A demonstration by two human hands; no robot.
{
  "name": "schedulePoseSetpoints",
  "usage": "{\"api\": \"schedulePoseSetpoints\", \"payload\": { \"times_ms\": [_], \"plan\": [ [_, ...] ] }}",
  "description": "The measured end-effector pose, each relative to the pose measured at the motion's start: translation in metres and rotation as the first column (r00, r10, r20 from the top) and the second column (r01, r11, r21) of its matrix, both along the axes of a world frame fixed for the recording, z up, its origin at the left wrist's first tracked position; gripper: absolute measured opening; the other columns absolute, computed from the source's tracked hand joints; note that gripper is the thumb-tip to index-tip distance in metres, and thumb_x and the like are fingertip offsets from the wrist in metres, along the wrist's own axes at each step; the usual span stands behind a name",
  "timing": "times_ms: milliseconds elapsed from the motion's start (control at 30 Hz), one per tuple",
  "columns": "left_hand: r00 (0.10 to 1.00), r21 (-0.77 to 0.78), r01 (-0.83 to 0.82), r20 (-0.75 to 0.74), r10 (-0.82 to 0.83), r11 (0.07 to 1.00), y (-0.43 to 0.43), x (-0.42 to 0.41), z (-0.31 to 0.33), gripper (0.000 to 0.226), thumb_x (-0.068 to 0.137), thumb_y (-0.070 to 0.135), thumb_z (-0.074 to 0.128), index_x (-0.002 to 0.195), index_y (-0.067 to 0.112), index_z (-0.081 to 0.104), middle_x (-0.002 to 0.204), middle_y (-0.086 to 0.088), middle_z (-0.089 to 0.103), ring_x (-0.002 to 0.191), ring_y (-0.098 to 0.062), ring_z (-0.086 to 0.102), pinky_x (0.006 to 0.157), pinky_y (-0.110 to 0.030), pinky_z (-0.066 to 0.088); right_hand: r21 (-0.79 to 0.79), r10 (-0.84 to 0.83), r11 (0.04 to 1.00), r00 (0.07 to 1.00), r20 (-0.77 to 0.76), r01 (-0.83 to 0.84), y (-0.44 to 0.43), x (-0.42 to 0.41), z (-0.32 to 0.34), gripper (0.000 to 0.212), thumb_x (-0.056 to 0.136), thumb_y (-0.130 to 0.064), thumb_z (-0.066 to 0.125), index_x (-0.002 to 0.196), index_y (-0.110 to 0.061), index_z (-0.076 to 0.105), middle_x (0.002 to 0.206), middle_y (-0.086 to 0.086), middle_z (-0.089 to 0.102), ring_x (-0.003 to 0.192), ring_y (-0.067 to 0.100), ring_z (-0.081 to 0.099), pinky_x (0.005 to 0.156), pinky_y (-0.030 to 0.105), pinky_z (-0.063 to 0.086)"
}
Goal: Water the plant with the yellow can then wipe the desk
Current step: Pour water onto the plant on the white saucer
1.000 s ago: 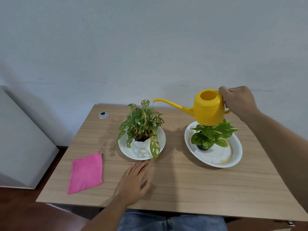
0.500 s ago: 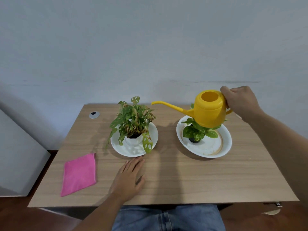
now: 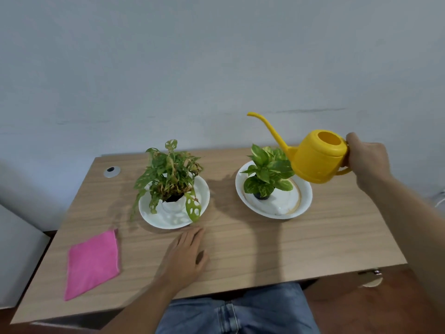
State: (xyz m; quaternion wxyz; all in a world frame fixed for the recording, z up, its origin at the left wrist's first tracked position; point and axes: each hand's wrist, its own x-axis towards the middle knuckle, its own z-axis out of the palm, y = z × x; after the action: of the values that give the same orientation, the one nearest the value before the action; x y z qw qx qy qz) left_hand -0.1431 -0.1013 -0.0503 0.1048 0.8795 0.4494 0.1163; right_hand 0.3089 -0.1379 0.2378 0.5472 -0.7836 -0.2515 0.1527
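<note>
My right hand (image 3: pixel 367 160), fingers wrapped on the handle, held the yellow can (image 3: pixel 317 157) in the air over the right edge of the right plant's (image 3: pixel 267 168) white dish (image 3: pixel 302 203). Its long axis ran handle to spout, and the spout pointed up and left, tipped away from pouring. I judged that water could slosh from the open top onto the desk (image 3: pixel 325 239) if I swung it carelessly; my left hand (image 3: pixel 185 257) lay flat there, fingers together.

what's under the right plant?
The right plant stands in a small dark pot on a white plate with a brownish ring. Leaves cover most of the pot; its soil cannot be seen.
</note>
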Motion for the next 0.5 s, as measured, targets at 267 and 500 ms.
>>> {"api": "schedulePoseSetpoints", "payload": {
  "times_ms": [267,500],
  "plan": [
    [0.992,-0.017,0.118,-0.032,-0.118,0.993,0.011,0.050,0.004,0.074,0.110,0.050,0.042,0.174,0.015,0.028,0.177,-0.002,0.033,0.164,-0.019,0.031,0.139,-0.040,0.018,-0.091,-0.217,0.972,0.976,-0.004,0.215,-0.038,0.027,-0.030,0.050,0.098,-0.043,0.056,0.063,-0.008,0.058,0.064,0.009,0.060,0.065,0.029,0.052,0.064,0.041,0.038],
    [0.987,-0.059,0.146,-0.053,-0.149,0.987,0.014,0.087,0.002,0.080,0.110,0.056,0.031,0.176,0.013,0.019,0.183,-0.006,0.021,0.170,-0.021,0.016,0.140,-0.038,0.004,-0.061,-0.180,0.984,0.957,-0.228,0.170,-0.063,0.057,-0.079,0.014,0.105,0.000,0.054,0.091,-0.003,0.055,0.086,0.028,0.075,0.086,0.045,0.072,0.066,0.043,0.042]
  ]
}}
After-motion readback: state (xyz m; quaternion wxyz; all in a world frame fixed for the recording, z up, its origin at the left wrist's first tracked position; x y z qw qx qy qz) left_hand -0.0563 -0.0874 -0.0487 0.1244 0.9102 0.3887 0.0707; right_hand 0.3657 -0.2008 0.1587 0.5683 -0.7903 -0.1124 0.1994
